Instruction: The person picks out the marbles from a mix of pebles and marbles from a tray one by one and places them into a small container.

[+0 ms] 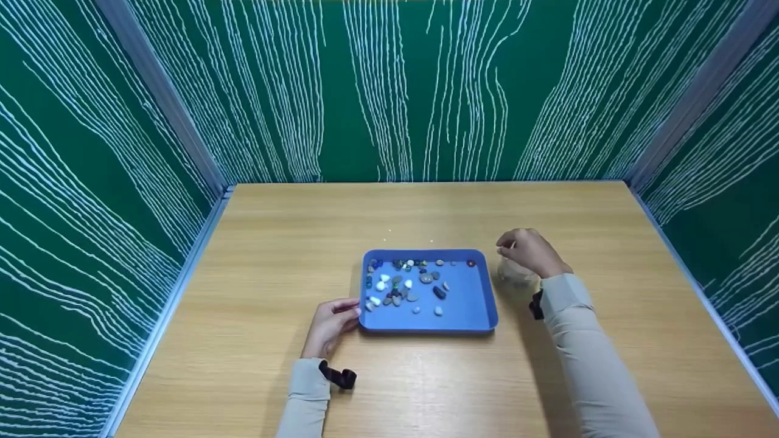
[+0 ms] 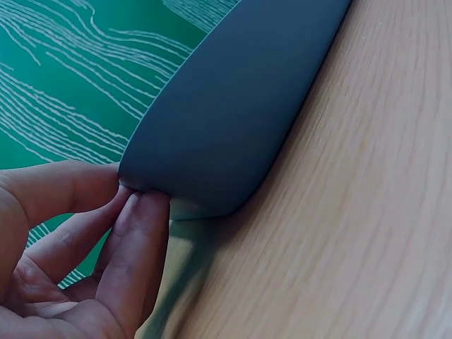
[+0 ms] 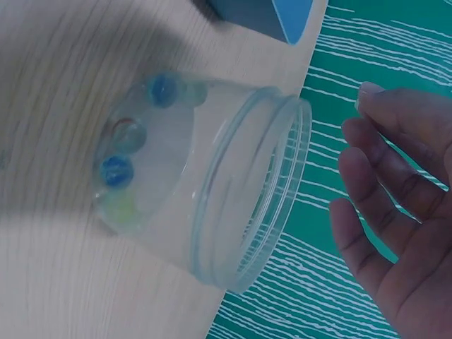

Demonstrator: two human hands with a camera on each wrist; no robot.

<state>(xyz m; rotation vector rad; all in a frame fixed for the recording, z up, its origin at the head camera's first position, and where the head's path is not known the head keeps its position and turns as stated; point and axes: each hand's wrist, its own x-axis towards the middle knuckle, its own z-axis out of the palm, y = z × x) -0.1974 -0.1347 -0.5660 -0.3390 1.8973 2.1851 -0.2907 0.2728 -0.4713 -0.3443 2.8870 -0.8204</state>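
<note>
My left hand [image 1: 331, 325] pinches the rim of a blue tray [image 1: 468, 316] at its left side; the left wrist view shows the fingertips against the tray's corner [image 2: 205, 127]. Stones and glass marbles [image 1: 398, 263] lie scattered in the tray, mostly in its left half and along the far wall. Just right of the tray stands a clear plastic jar [image 3: 233, 169], its mouth uncovered. Several marbles [image 3: 116, 171], blue and greenish, rest at its bottom. Over the jar hovers my right hand [image 1: 535, 252]. Its fingers are loosely bent and apart, with nothing visible between them.
The wooden table [image 1: 255, 243] carries a few tiny pale specks [image 1: 389, 231] beyond the tray. Green panels [image 1: 377, 91] with white wavy lines enclose the table at the back and on both sides. A dark strap [image 1: 341, 377] sits on each wrist.
</note>
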